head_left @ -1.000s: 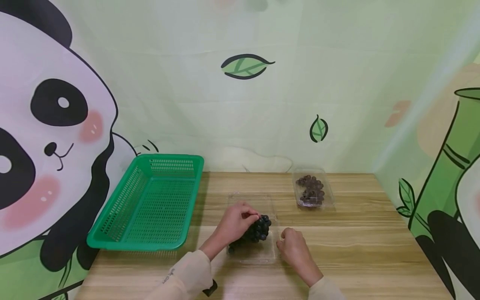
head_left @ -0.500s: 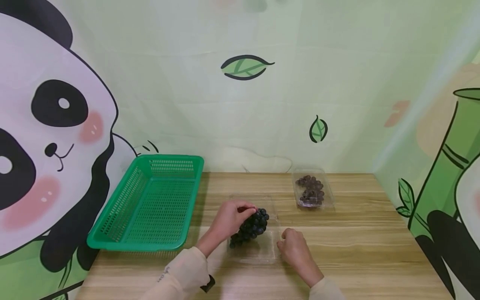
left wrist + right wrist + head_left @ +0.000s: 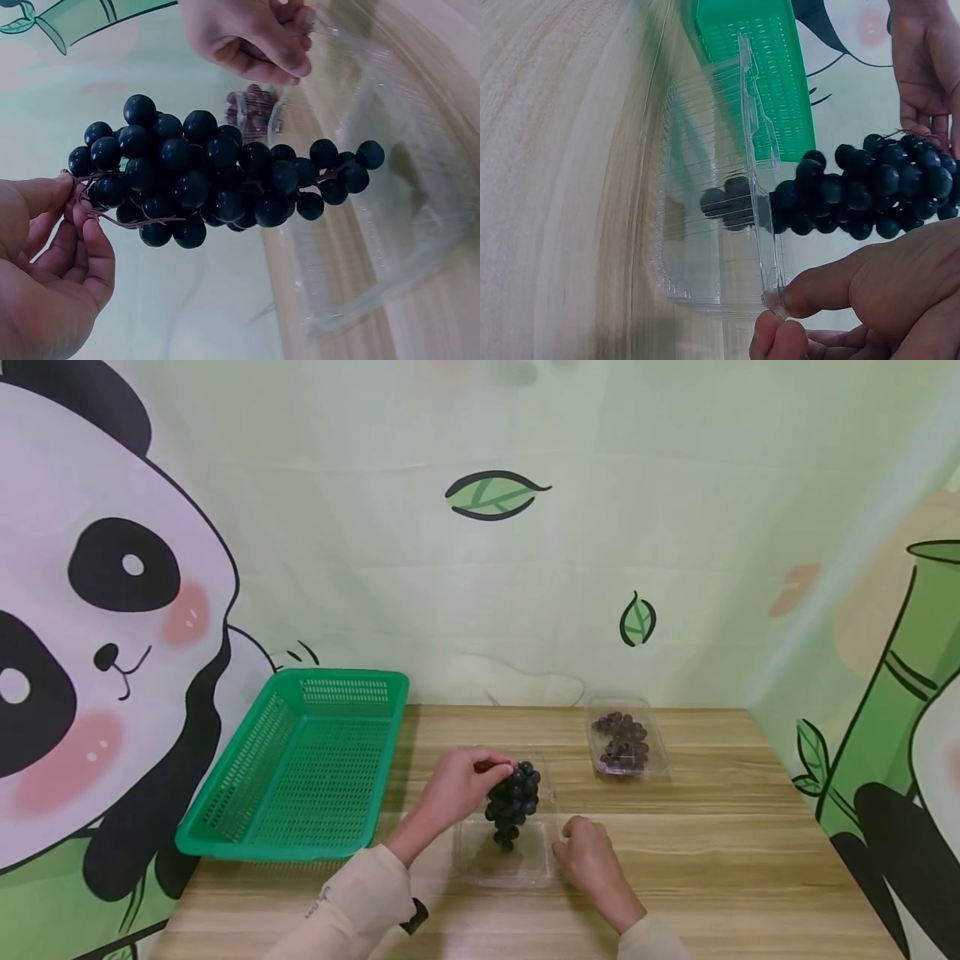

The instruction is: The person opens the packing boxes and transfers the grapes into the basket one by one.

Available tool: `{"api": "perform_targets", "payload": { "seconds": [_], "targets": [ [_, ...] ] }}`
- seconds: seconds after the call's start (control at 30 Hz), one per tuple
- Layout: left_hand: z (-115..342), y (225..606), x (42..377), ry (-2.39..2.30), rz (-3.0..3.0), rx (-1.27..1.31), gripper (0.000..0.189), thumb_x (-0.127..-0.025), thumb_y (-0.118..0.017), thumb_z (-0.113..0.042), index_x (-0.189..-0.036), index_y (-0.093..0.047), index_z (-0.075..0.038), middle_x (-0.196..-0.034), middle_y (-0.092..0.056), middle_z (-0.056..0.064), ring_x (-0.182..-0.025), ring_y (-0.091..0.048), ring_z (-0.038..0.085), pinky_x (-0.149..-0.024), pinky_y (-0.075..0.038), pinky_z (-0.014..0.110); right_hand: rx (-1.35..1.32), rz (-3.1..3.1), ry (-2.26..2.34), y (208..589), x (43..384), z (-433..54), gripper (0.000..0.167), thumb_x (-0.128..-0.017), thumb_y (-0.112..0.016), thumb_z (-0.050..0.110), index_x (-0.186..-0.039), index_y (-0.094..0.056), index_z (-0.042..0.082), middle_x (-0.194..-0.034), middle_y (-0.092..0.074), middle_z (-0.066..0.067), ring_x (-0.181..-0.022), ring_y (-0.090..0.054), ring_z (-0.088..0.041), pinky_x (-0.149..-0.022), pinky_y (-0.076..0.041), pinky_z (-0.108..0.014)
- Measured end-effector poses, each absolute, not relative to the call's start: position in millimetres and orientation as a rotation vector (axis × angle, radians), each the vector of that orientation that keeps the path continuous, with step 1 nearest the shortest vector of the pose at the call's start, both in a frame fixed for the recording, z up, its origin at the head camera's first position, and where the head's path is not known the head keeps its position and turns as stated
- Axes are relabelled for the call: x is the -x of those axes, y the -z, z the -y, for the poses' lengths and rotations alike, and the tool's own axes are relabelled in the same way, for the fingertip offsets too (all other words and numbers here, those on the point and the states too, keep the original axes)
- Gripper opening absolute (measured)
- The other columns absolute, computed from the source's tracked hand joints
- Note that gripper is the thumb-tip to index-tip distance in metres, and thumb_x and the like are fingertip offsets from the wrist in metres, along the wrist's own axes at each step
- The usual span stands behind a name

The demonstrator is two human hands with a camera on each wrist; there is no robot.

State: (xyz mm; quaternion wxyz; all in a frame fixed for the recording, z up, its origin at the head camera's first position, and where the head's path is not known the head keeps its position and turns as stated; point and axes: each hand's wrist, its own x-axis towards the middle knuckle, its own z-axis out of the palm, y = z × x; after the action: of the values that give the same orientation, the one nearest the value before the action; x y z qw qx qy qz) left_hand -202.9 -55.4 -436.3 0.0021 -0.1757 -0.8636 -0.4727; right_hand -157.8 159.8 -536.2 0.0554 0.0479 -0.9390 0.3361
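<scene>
By its stem, the left hand (image 3: 452,792) pinches a bunch of dark grapes (image 3: 517,797), which hangs down over a clear plastic clamshell box (image 3: 542,863). The left wrist view shows thumb and fingertips on the reddish stem (image 3: 84,196). In the right wrist view, the lowest grapes (image 3: 735,202) show through the box's transparent wall, inside or behind it. The right hand (image 3: 592,862) holds the box's rim (image 3: 774,296) between thumb and fingers at its right side.
A green plastic basket (image 3: 390,760) with perforated sides stands on the wooden table (image 3: 712,827) at the left. Towards the back right is another clear box (image 3: 654,752) containing reddish-purple grapes. A printed panda backdrop (image 3: 360,568) rises behind the table.
The left hand has raised the dark grapes upward; the bunch went from lying slanted in the box to hanging nearly straight. The right hand has stayed at the box's rim.
</scene>
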Motion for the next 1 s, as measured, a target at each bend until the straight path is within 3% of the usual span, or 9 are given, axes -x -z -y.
{"api": "perform_targets", "payload": {
  "seconds": [0.13,0.23,0.37,0.53,0.87,1.0],
  "targets": [
    [54,428,203,1.493,2.681,0.595,0.014,-0.100,-0.071,-0.017,-0.106,-0.082,-0.011,-0.106,-0.077,0.004,-0.094,-0.072,0.016,-0.076,-0.060,0.030,-0.102,2.901,-1.039,525,155,-156,0.049,-0.075,-0.067,-0.006,-0.062,-0.027,0.020,-0.059,-0.021,0.007,-0.053,-0.021,-0.011,-0.049,-0.019,-0.026],
    [53,421,203,1.495,2.660,0.617,0.013,-0.099,-0.072,-0.015,-0.106,-0.081,-0.010,-0.105,-0.077,0.005,-0.092,-0.072,0.017,-0.075,-0.060,0.030,-0.079,2.925,-1.007,524,156,-156,0.045,-0.076,-0.068,-0.005,-0.061,-0.032,0.018,-0.059,-0.026,0.006,-0.053,-0.026,-0.012,-0.049,-0.021,-0.026],
    [54,413,202,1.507,2.643,0.631,0.013,-0.098,-0.073,-0.016,-0.106,-0.081,-0.010,-0.103,-0.078,0.004,-0.088,-0.071,0.014,-0.073,-0.059,0.027,-0.057,2.937,-0.990,524,158,-157,0.027,-0.077,-0.069,-0.003,-0.062,-0.049,0.007,-0.059,-0.042,-0.002,-0.054,-0.037,-0.015,-0.049,-0.031,-0.028],
    [56,401,202,1.558,2.628,0.625,0.014,-0.098,-0.073,-0.017,-0.107,-0.082,-0.011,-0.103,-0.078,0.003,-0.087,-0.070,0.012,-0.071,-0.058,0.027,-0.053,2.946,-0.959,523,158,-157,0.009,-0.078,-0.072,-0.001,-0.075,-0.065,-0.005,-0.068,-0.061,-0.014,-0.058,-0.049,-0.018,-0.055,-0.050,-0.036],
    [58,372,203,1.497,2.651,0.604,0.013,-0.097,-0.074,-0.016,-0.106,-0.082,-0.012,-0.103,-0.078,0.002,-0.092,-0.072,0.015,-0.075,-0.059,0.029,-0.060,2.913,-0.936,525,155,-156,0.020,-0.078,-0.076,0.000,-0.089,-0.068,-0.014,-0.082,-0.070,-0.028,-0.073,-0.069,-0.034,-0.067,-0.059,-0.048],
    [60,364,204,1.478,2.644,0.610,0.013,-0.097,-0.074,-0.016,-0.106,-0.082,-0.011,-0.103,-0.078,0.003,-0.085,-0.070,0.013,-0.069,-0.057,0.027,-0.037,2.890,-0.959,525,153,-155,0.025,-0.080,-0.078,-0.001,-0.096,-0.066,-0.015,-0.076,-0.068,-0.021,-0.066,-0.065,-0.028,-0.062,-0.057,-0.044]
  ]
}}
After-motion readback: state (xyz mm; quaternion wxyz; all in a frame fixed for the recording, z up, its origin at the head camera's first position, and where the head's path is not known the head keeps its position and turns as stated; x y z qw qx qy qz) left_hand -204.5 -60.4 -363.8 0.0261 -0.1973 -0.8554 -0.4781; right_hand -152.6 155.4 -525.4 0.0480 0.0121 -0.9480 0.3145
